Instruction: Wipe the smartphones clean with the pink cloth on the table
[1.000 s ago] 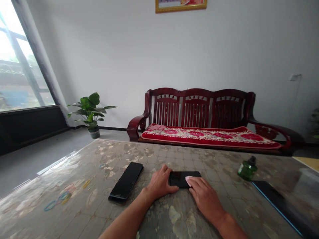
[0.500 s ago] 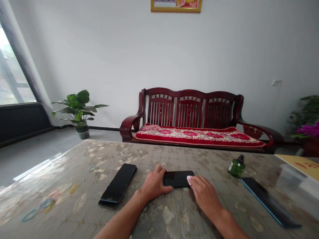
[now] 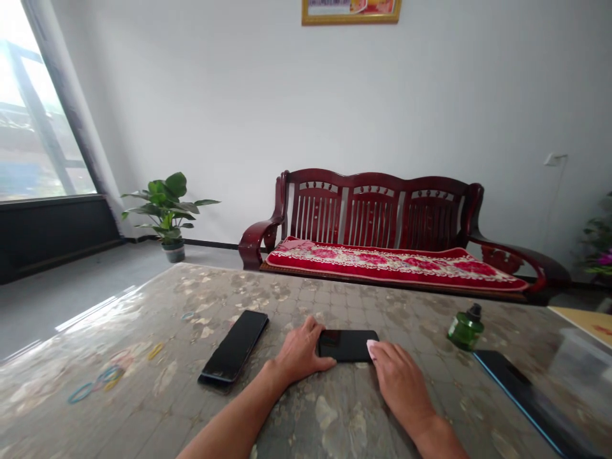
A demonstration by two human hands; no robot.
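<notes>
A black smartphone point(image 3: 349, 346) lies screen up and crosswise on the patterned table point(image 3: 306, 293). My left hand point(image 3: 303, 349) grips its left end, thumb on the near edge and fingers at the far edge. At the phone's right end, my right hand point(image 3: 399, 376) presses a small piece of pale pink-white material, perhaps cloth or tissue, onto the screen with closed fingers. Left of my left hand lie dark phones point(image 3: 236, 347), one seemingly stacked on another. To the right rests a dark phone with a blue edge point(image 3: 521, 395), partly cut off by the frame.
A green pump bottle point(image 3: 465, 328) stands at the right, near a clear plastic box point(image 3: 581, 363) and a yellow card or board point(image 3: 583, 319). Coloured rubber bands point(image 3: 98, 384) lie at the left. Behind the table is a wooden bench point(image 3: 373, 210); a potted plant point(image 3: 169, 210) stands on the floor.
The view has turned slightly left, so everything sits a little farther right in the picture. Both hands stay on the same phone, with the pale piece still at its right end.
</notes>
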